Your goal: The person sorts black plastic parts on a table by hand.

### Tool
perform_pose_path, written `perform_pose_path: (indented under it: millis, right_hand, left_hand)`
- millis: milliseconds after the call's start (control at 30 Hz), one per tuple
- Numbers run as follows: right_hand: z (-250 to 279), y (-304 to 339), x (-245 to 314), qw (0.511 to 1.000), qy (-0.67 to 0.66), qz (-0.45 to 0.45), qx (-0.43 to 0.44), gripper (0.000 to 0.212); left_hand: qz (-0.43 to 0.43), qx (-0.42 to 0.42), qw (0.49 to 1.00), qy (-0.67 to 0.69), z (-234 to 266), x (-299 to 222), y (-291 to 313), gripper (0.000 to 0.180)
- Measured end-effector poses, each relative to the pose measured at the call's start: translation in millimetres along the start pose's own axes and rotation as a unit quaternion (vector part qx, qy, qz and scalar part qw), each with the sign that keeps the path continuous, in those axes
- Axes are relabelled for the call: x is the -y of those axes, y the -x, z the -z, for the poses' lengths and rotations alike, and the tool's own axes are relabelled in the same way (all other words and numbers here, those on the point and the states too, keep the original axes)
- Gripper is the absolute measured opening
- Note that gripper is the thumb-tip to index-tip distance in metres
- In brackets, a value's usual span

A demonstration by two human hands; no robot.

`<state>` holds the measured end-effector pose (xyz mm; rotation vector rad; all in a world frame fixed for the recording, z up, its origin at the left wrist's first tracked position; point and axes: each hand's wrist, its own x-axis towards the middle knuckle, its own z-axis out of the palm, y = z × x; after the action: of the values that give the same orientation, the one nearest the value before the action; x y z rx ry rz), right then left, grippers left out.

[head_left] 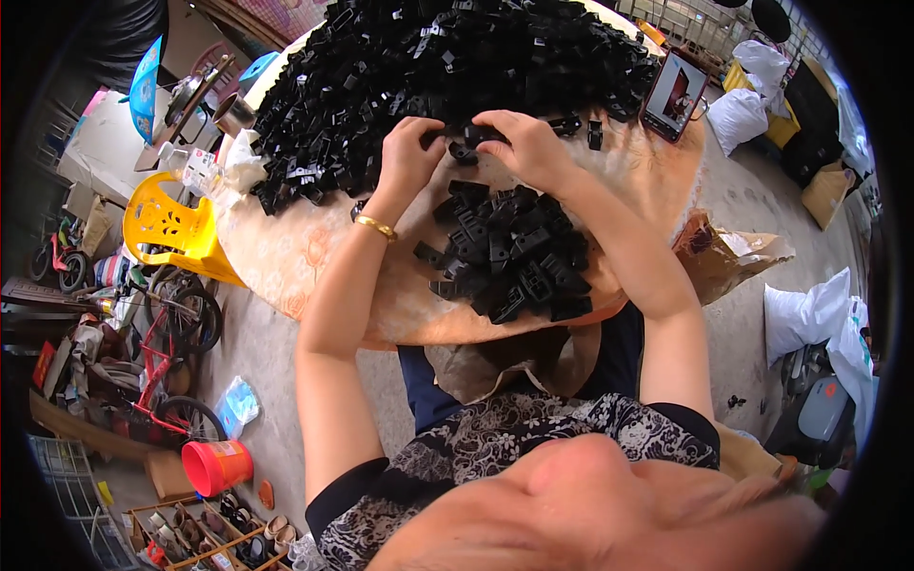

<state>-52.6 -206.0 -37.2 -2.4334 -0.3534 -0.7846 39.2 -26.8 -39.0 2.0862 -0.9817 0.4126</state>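
Observation:
A large heap of small black plastic parts (457,57) covers the far side of the cloth-covered table (333,257). At its near edge, my right hand (526,147) pinches one black plastic part (481,136) between thumb and fingers. Close beside it on the left, my left hand (409,160) is closed, its fingertips against the heap; what they hold is hidden among the black parts. A loose black part (463,154) lies just below, between both hands. Nearer to me, between my forearms, sits a smaller pile of similar black parts (514,249).
A phone (674,95) stands propped at the table's right. Beyond the left edge are a yellow plastic chair (176,224), a red bicycle (157,366) and a red bucket (217,466). An open cardboard box (724,262) and white sacks (804,319) are at the right.

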Motion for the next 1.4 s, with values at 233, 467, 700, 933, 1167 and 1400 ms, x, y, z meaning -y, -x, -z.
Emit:
perform_pose_path:
  millis: [233, 467, 700, 933, 1167, 1400]
  right_hand:
    - [1, -1, 15, 0.978, -0.197, 0.028, -0.064, 0.038]
    - [-3, 1, 20, 0.937, -0.339, -0.064, -0.059, 0.036]
    - [1, 2, 25, 0.947, -0.312, -0.052, -0.048, 0.034]
    - [4, 1, 27, 0.98, -0.099, 0.103, -0.137, 0.036]
    - [5, -5, 27, 0.936, -0.334, -0.093, -0.065, 0.036]
    - [2, -9, -19, 0.914, -0.384, -0.1, 0.084, 0.036]
  left_hand:
    - [0.232, 0.066, 0.836, 0.492, 11, -40, 9, 0.027]
    - [0.141, 0.076, 0.894, 0.419, 16, -32, 11, 0.03]
    - [0.126, 0.014, 0.913, 0.389, 9, -33, 12, 0.029]
    - [0.145, 0.006, 0.891, 0.43, 3, -49, 20, 0.036]
    - [0.134, 0.014, 0.862, 0.488, 13, -55, 15, 0.034]
    - [0.119, 0.05, 0.92, 0.37, 32, -59, 9, 0.04]
